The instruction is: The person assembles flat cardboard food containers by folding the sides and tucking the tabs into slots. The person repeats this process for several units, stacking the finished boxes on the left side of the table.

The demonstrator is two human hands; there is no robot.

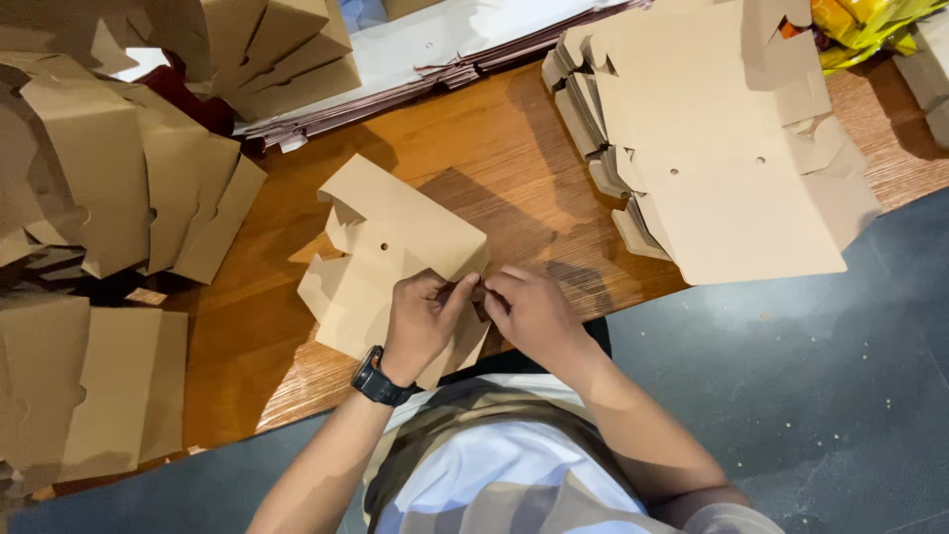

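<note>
Head view: both hands (479,302) on flat, notched brown cardboard blank (390,247).

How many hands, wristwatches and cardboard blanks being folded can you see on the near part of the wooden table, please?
Hands: 2, left hand and right hand
Wristwatches: 1, black wristwatch on the left wrist
Cardboard blanks being folded: 1, brown cardboard blank, pinched by both hands
Total: 4

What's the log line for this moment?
left hand: pinching box blank | right hand: pinching same edge | blank: flat on table | stack: right
</note>
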